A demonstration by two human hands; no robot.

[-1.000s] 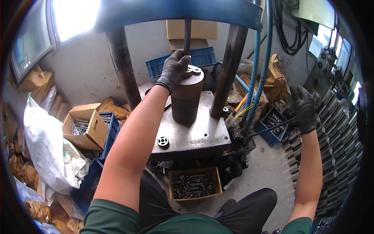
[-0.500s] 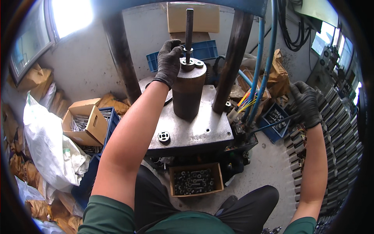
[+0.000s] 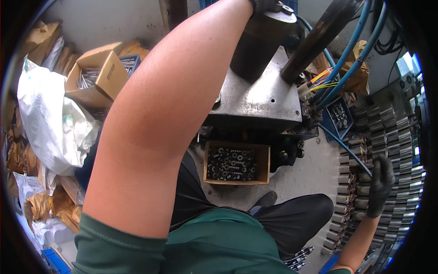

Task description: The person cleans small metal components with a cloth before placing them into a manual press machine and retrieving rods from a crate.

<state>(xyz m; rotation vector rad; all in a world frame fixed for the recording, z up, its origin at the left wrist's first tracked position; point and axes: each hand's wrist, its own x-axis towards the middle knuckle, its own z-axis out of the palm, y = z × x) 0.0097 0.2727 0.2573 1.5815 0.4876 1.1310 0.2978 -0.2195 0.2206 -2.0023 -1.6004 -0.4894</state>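
Observation:
My left hand point(image 3: 265, 6), in a dark glove, is at the top edge beside the upper end of a dark metal cylinder point(image 3: 254, 50). Its fingers are mostly cut off, so what they hold is hidden. A small round metal part point(image 3: 286, 8) sits on top of that cylinder, which stands on a thick steel plate point(image 3: 255, 101). Far to the right, my gloved right hand point(image 3: 382, 185) is closed at the end of a thin blue lever point(image 3: 344, 148), which slopes down to it from the machine.
A cardboard box point(image 3: 236, 181) of small metal parts stands below the plate. Stacked metal cylinders point(image 3: 390, 132) line the right side. Blue hoses point(image 3: 350, 55) run beside a dark column point(image 3: 321, 39). At left are a white sack point(image 3: 50, 118) and a carton point(image 3: 102, 77) of metal rods.
My right hand and the lever's end have moved downward. The view has tilted down, putting my left hand at the top edge; the upright rod is out of view.

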